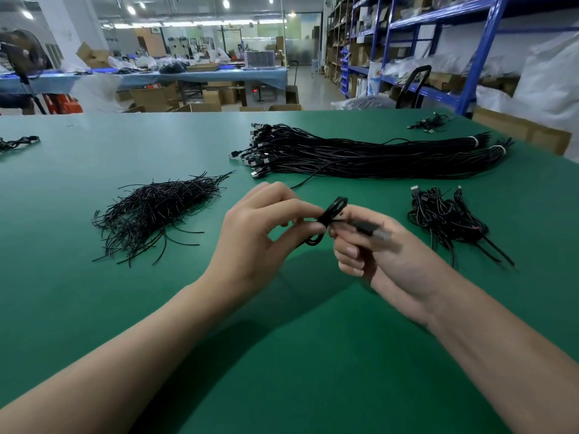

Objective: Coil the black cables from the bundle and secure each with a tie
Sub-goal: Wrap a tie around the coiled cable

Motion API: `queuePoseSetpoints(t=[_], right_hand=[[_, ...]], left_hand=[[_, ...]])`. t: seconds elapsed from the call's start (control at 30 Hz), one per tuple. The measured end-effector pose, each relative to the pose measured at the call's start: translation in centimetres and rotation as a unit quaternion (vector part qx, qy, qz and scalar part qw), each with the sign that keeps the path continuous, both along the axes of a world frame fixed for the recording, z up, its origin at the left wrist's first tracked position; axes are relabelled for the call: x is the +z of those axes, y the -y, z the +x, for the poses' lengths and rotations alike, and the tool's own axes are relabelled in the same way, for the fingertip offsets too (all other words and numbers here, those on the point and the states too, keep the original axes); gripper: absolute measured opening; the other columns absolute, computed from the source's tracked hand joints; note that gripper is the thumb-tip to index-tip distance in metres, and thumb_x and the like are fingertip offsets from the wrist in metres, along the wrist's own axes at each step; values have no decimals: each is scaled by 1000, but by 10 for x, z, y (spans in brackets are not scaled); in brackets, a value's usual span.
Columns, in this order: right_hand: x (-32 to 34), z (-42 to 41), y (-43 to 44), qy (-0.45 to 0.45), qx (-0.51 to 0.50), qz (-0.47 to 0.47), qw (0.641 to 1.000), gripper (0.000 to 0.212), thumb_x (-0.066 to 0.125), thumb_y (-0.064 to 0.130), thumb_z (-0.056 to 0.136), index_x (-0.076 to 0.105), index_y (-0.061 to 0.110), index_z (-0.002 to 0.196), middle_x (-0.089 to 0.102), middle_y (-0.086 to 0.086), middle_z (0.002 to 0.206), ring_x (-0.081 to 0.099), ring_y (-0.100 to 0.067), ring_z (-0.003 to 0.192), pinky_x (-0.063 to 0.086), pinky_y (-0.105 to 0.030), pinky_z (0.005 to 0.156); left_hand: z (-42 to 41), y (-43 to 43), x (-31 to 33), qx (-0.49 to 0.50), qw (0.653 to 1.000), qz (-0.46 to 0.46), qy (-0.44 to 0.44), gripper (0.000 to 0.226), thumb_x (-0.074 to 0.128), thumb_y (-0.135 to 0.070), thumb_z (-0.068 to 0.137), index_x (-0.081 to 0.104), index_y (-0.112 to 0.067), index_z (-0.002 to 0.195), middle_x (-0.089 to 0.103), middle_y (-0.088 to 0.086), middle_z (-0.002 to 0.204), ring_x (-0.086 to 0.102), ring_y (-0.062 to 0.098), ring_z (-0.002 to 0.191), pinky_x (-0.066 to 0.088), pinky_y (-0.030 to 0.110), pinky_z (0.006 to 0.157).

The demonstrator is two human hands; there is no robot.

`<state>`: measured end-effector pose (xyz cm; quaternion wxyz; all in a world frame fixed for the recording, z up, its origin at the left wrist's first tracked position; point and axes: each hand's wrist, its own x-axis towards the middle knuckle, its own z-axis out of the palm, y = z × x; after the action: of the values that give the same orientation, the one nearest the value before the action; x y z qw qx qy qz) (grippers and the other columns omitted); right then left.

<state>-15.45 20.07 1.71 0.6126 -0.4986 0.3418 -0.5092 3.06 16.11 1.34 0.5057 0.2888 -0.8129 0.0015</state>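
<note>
fingers (308, 214) of both hands pinch coiled black cable (330, 214) between them above green table (282, 355).

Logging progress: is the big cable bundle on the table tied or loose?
Tied: white ties wrap the bundle at its right; connector ends splay free.

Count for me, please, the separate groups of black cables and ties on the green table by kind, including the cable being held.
Banded cable bundles: 2
Pile of ties: 1
Heap of coiled cables: 1
Small cable clumps: 2 (far left, back right)
Cable pinched by left hand and right hand: 1
Total: 7
</note>
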Motion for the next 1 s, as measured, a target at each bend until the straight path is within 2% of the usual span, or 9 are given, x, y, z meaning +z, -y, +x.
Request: queuePoseSetpoints(t=[0.1, 0.2, 0.3, 0.4, 0.53, 0.67, 0.77, 0.87, 1.0], right_hand=[[1, 1, 0, -142, -130, -137, 972, 21, 53, 4, 102, 62, 12, 85, 48, -5, 62, 38, -14, 56, 31, -26, 54], [-1, 1, -1, -334, -202, -283, 876, 17, 60, 11, 99, 62, 15, 83, 55, -3, 62, 42, -19, 57, 33, -27, 55], [-3, 3, -3, -401, -228, -336, 821, 17, 62, 10, 98, 62, 14, 81, 47, 11, 55, 42, -7, 53, 29, -14, 52], [-3, 3, -1, -404, -217, -323, 827, 17, 63, 12, 98, 63, 14, 81, 43, 6, 54, 38, -9, 52, 27, -18, 51], [-2, -2, 2, -332, -146, -218, 906, 20, 58, 15, 101, 62, 13, 82, 45, -2, 57, 36, -20, 56, 31, -31, 54], [0, -5, 2, -154, -29, -65, 986, 18, 56, 16, 101, 58, 9, 85, 38, 2, 55, 28, -11, 52, 22, -23, 50], [1, -7, 1, -42, 55, 23, 997, 14, 64, 22, 89, 58, 11, 82, 35, 1, 56, 25, -10, 50, 17, -24, 49], [0, -6, 0, 16, 84, 65, 994, 7, 59, 16, 84, 55, 11, 80, 35, 3, 55, 25, -8, 48, 20, -19, 44], [-2, -5, 1, -6, 38, 22, 999, 16, 57, 13, 91, 56, 13, 76, 37, 2, 56, 27, -9, 51, 22, -20, 47]], left_hand=[[-3, -1, -2, -39, 966, 228, -116, 28, 55, -38, 100, 74, -22, 87, 64, -8, 74, 57, 6, 66, 40, 19, 60], [-3, -1, -1, -96, 882, 441, -135, 58, 44, -63, 97, 75, -16, 79, 63, 0, 68, 52, 10, 56, 34, 17, 50], [-3, -2, -3, -128, 850, 499, -110, 49, 56, -62, 90, 79, -20, 85, 61, 8, 76, 48, 15, 64, 29, 23, 53], [-3, -2, -4, -141, 840, 506, -136, 30, 66, -51, 86, 79, -24, 87, 59, 3, 80, 45, 12, 72, 29, 23, 57], [-5, -6, -4, -165, 853, 461, -180, 25, 77, -36, 81, 76, -12, 89, 66, -4, 74, 54, 3, 67, 43, 16, 65], [-3, -7, 1, -96, 950, 281, -95, 19, 81, -30, 81, 78, -16, 94, 73, -2, 85, 61, 5, 76, 40, 24, 61], [1, -6, 6, -64, 996, 60, -7, 15, 79, -26, 83, 79, -13, 92, 70, -3, 86, 59, 10, 79, 37, 13, 66], [7, -2, 8, -26, 987, -135, 80, 9, 78, -22, 89, 81, -14, 93, 67, 0, 85, 56, 18, 76, 43, 22, 70], [11, 1, 6, -41, 993, -86, 72, 11, 76, -21, 92, 80, -16, 102, 72, -3, 88, 67, 15, 76, 51, 31, 63]])
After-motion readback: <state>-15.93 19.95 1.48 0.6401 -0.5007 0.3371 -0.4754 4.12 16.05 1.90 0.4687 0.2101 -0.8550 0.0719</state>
